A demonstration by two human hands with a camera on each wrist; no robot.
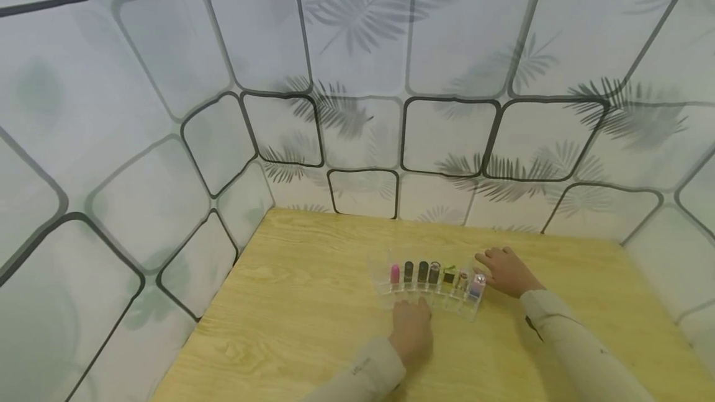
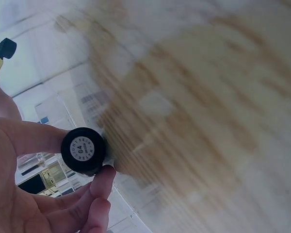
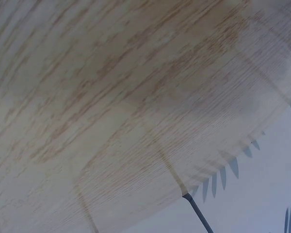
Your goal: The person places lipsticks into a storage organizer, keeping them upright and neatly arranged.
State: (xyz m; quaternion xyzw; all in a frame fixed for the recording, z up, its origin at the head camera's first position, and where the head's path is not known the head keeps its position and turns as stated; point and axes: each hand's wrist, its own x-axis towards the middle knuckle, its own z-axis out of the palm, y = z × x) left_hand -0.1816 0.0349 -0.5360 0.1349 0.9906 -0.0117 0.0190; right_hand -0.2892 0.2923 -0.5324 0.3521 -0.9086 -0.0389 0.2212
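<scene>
A clear tiered lipstick stand [image 1: 385, 287] rests on the wooden table. Several small cosmetics stand in its back row, among them a pink lipstick [image 1: 395, 274], dark tubes and a gold-and-black bottle [image 1: 449, 275]. At the front of the stand, my left hand [image 1: 412, 327] pinches a black lipstick tube [image 2: 83, 151] between thumb and fingers. The tube's round base, with a pale printed label, faces the left wrist camera. My right hand [image 1: 507, 272] is at the stand's right end, beside a purple clear-capped item [image 1: 477, 284]; whether it grips the stand is unclear.
The wooden table [image 1: 290, 303] meets patterned cloth walls [image 1: 363, 135] at the back and sides. In the right wrist view only the table surface [image 3: 111, 87], the patterned wall and a sliver of something clear at the right edge appear.
</scene>
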